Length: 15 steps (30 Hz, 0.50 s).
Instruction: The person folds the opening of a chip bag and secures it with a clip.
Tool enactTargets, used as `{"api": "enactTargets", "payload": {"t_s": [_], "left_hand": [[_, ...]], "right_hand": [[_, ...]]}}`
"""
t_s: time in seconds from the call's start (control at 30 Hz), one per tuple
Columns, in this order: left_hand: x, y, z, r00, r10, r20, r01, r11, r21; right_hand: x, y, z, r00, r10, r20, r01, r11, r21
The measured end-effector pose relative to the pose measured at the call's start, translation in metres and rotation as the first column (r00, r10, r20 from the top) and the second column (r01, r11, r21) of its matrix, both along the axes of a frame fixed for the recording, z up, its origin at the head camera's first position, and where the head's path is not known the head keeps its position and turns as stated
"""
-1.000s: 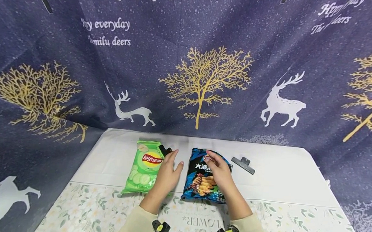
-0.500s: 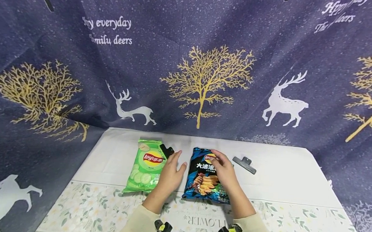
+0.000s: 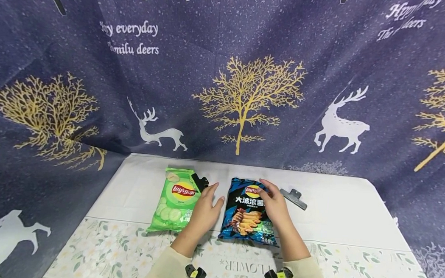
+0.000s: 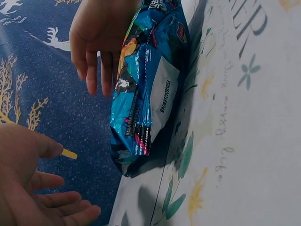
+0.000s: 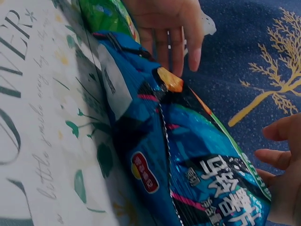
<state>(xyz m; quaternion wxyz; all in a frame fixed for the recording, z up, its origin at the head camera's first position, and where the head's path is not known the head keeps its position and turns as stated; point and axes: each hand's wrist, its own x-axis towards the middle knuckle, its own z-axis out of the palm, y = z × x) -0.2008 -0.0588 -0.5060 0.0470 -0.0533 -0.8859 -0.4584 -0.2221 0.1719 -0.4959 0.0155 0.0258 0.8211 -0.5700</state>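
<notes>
A blue-and-black Lay's chip bag (image 3: 245,215) lies flat on the table. My right hand (image 3: 277,208) is at its upper right side, the relaxed fingers overlapping the bag's edge in the head view. In the right wrist view those fingers (image 5: 277,157) are spread and grip nothing. My left hand (image 3: 206,208) hovers between the two bags, fingers loosely extended and thumb apart, as the left wrist view also shows of this hand (image 4: 44,183). To its left lies a green Lay's bag (image 3: 174,202), its lower right part behind that hand. A black clip (image 3: 199,182) sits at the green bag's upper right edge.
A grey clip (image 3: 295,198) lies on the table just right of my right hand. The table (image 3: 340,214) has a white cloth with a floral front part. A dark blue curtain (image 3: 216,109) with deer and trees hangs behind the table's back edge.
My right hand has slid right across the blue bag to its right side, uncovering more of the printed front. My left hand has shifted slightly right, baring more of the green bag.
</notes>
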Motion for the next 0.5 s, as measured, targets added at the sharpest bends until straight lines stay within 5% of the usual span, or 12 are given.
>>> {"api": "enactTargets", "payload": {"t_s": [0.5], "left_hand": [[-0.0002, 0.0016, -0.0019, 0.999, -0.001, 0.032, 0.001, 1.000, -0.013]], "right_hand": [[-0.0040, 0.0111, -0.0051, 0.999, -0.025, -0.026, 0.026, 0.999, 0.023]]}}
